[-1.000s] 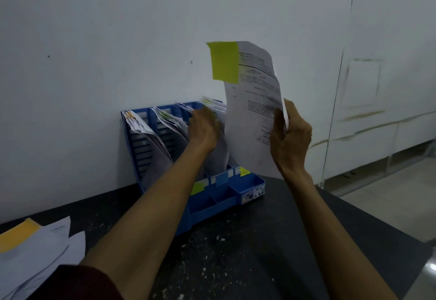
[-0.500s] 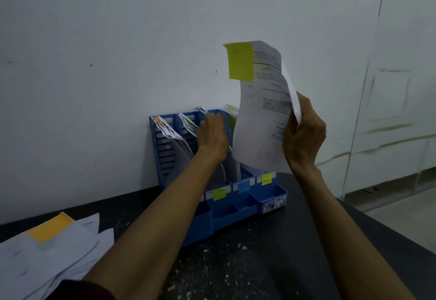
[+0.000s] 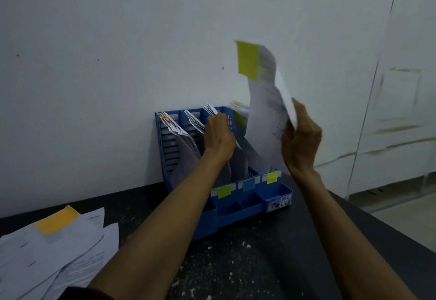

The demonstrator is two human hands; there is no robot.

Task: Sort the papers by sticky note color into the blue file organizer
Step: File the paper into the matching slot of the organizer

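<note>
My right hand (image 3: pixel 300 134) stayed clamped on the lower edge of the loose paper (image 3: pixel 266 115), thumb toward me and fingers curled behind it, at much the same height as half a second before. The sheet itself had swung more edge-on to me and smeared with motion blur, so its print was unreadable. My left hand (image 3: pixel 218 137) had not left the blue file organizer (image 3: pixel 165 153). It sat among the upright sheets near the third slot, with the fingers hidden behind the knuckles, so I could not tell whether it gripped or only pushed them aside. The paper stood nearly upright, bowed along its length, its bottom corner just above the organizer's rightmost slot. A yellow-green sticky note (image 3: pixel 247 60) was on its top left corner. The organizer stood against the white wall (image 3: pixel 118 40) on the dark table (image 3: pixel 259 264), each slot filled with leaning pages, with green (image 3: pixel 224 191), blue (image 3: pixel 248 184) and yellow (image 3: pixel 271 177) labels on its front. Well apart at the left lay the unsorted pile (image 3: pixel 59 252), an orange sticky note (image 3: pixel 56 220) on its top sheet.
</note>
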